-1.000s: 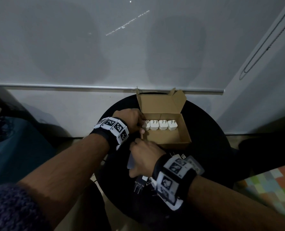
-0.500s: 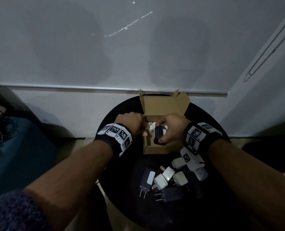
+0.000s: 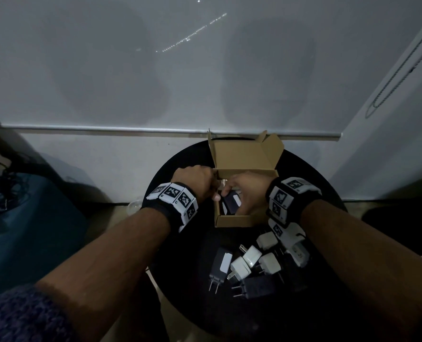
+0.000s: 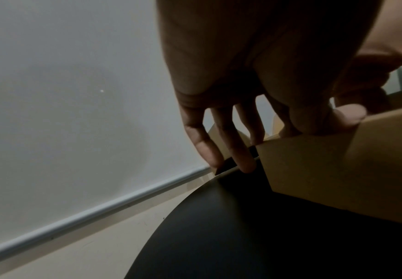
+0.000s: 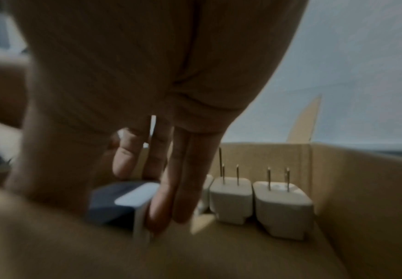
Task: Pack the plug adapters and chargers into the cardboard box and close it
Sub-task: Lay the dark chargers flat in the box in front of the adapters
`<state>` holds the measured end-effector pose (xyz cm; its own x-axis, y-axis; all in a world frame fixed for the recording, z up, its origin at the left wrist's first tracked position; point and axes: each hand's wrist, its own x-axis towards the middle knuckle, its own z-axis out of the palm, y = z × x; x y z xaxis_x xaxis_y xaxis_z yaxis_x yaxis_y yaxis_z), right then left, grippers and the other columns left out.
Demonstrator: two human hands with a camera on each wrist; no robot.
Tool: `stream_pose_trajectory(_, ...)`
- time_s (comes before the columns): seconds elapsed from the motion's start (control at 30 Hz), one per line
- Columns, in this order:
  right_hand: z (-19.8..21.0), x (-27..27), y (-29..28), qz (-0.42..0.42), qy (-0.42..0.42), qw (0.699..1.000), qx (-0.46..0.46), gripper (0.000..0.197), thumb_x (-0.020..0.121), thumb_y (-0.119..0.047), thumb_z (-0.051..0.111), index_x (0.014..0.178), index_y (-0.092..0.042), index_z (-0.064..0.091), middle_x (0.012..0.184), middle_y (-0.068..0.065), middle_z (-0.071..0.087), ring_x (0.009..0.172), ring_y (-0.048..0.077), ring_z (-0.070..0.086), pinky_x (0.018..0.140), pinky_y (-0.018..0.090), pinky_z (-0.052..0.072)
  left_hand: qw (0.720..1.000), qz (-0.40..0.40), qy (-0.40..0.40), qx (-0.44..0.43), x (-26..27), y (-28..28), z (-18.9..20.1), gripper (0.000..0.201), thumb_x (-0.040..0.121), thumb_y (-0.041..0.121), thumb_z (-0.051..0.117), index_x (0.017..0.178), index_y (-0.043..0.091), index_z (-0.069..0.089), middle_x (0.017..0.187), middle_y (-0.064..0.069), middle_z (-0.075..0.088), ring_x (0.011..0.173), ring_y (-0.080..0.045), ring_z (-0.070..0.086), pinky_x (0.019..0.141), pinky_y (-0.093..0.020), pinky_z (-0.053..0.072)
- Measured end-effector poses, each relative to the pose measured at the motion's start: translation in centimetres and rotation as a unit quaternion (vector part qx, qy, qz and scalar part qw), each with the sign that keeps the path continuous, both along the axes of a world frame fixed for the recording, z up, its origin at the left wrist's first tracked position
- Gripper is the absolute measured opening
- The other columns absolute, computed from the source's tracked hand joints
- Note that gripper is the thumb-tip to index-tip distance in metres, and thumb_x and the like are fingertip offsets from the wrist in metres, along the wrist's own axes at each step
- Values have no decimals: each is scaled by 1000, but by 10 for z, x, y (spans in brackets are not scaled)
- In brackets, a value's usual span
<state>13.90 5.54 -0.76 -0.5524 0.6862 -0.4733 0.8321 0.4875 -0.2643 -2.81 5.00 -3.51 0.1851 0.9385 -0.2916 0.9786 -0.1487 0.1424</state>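
The open cardboard box [image 3: 239,220] stands on a round black table [image 3: 185,262], its lid [image 3: 244,155] upright at the back. My left hand [image 3: 213,191] pinches the box's left wall [image 4: 338,169], thumb [image 4: 347,117] on the rim. My right hand [image 3: 229,195] reaches into the box and grips a black charger [image 3: 231,203] with a white label [image 5: 135,198], low at the front left. White plug adapters [image 5: 231,198] stand prongs-up in a row along the back wall. Several loose black and white chargers [image 3: 252,261] lie on the table in front of the box.
A white wall with a roller blind rail [image 3: 106,129] runs close behind the table. A dark blue seat with cables [image 3: 19,206] is at the left. The table's edge [image 4: 171,217] curves off just left of the box.
My right hand left the loose pile and carried the black charger into the box, then lowered it further. My left hand has stayed on the box's left wall.
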Motion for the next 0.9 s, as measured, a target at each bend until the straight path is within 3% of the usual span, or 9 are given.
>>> stream_pose_trajectory(0.07,-5,-7,-1,22,-1,1000,-2,54,71,-20,82,121,-14,63,125,0,61,113,18,58,86,19,41,1000,0,-1,6,0,-1,0,56,74,60,66,124,36,63,137,7,59,114,-25,63,85,-39,49)
stream_pose_trajectory(0.2,-12,-10,1,34,-9,999,5,53,74,-18,79,123,-12,62,126,6,60,114,23,56,82,19,37,1000,6,-6,14,0,-2,1,55,73,59,69,123,35,64,133,6,62,110,-25,64,85,-37,49)
stream_pose_trajectory(0.33,-18,5,3,-38,10,999,-3,60,73,-17,80,128,-15,58,128,1,59,115,17,57,83,18,39,1000,3,-17,10,-1,-3,-1,47,76,56,68,119,38,65,134,8,61,112,-25,63,85,-38,47)
stream_pose_trajectory(0.43,-22,7,0,-72,12,997,-13,57,74,-10,76,127,-13,56,127,5,61,115,20,59,85,23,46,1000,5,-25,11,-3,-4,-3,45,77,56,67,118,40,65,134,9,61,113,-24,63,85,-38,46)
stream_pose_trajectory(0.5,-21,4,0,-70,3,998,-6,57,74,-7,75,127,-13,55,126,5,62,114,21,59,80,22,46,1000,5,-25,8,-3,-3,-3,45,77,57,66,119,40,65,136,10,60,113,-24,62,85,-38,47)
stream_pose_trajectory(0.6,-18,-1,0,-55,-2,998,-1,62,74,-5,76,132,-15,55,124,4,63,114,20,59,74,15,34,1000,7,-14,4,-3,-3,-2,48,76,58,66,121,41,63,136,9,60,112,-25,63,83,-37,46)
stream_pose_trajectory(0.73,-12,-2,-5,-54,-5,999,1,62,75,-4,76,132,-17,56,119,5,68,112,20,61,69,16,35,1000,5,-7,-5,-2,-2,-2,52,76,59,67,126,44,60,140,9,57,115,-25,62,86,-39,48)
stream_pose_trajectory(0.9,10,2,-27,-62,51,993,92,42,81,-10,71,122,-13,62,113,6,68,103,19,62,73,16,34,1000,6,-8,-2,-2,-1,-2,50,77,58,66,124,42,63,138,9,59,114,-25,62,86,-37,47)
